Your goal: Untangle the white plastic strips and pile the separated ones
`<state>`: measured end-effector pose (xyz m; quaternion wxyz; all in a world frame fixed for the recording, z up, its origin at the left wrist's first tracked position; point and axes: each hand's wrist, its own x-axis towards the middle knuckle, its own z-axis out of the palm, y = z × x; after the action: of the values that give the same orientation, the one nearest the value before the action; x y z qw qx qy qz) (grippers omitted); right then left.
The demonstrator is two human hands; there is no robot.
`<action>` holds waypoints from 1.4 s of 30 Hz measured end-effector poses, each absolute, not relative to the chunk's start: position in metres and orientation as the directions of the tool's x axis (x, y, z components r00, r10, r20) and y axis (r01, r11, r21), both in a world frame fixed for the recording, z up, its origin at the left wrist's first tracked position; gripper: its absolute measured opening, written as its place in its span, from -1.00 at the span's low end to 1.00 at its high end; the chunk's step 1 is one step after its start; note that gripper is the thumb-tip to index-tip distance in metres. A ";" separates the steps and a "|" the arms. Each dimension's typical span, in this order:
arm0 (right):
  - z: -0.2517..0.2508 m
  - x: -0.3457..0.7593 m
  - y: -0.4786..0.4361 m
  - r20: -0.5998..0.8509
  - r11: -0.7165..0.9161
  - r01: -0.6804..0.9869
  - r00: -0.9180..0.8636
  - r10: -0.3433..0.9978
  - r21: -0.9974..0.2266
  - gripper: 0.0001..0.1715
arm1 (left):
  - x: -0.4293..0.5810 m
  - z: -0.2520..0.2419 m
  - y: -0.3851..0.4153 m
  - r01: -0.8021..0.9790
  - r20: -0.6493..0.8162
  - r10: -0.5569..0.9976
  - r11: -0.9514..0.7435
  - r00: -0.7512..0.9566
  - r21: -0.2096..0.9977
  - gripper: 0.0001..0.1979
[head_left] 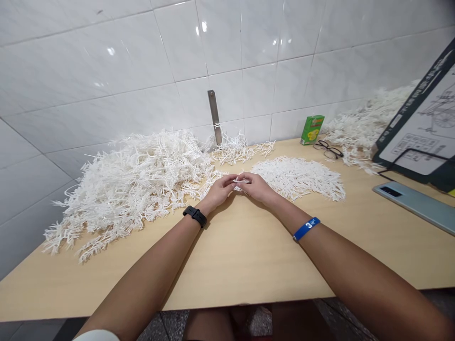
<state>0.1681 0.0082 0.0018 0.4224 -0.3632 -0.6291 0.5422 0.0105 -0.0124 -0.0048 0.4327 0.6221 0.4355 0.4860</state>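
Note:
My left hand (221, 190) and my right hand (256, 186) meet at the middle of the wooden table (241, 255), fingers pinched together on a small white plastic piece (243, 180). A black band sits on my left wrist, a blue band on my right. A big heap of white branched plastic pieces (131, 184) lies to the left of my hands. A flatter pile of white pieces (298, 177) lies just right of them. A smaller clump (234, 150) lies behind, near the wall.
A metal strip (214, 116) leans on the tiled wall. A green box (312, 129) and glasses (329, 149) sit at the back right, with another white heap (369, 124). A printed board (419, 128) and a phone (415, 204) are at the right.

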 end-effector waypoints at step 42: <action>0.001 0.170 0.009 0.238 0.321 0.243 -0.314 0.919 -0.916 -0.72 | 0.011 -0.006 -0.012 0.256 0.205 0.979 -0.196 -0.008 0.946 -0.80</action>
<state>0.1700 0.0087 0.0012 0.4131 -0.4150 -0.6997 0.4093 0.0109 -0.0118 -0.0065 0.3695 0.5994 0.5150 0.4889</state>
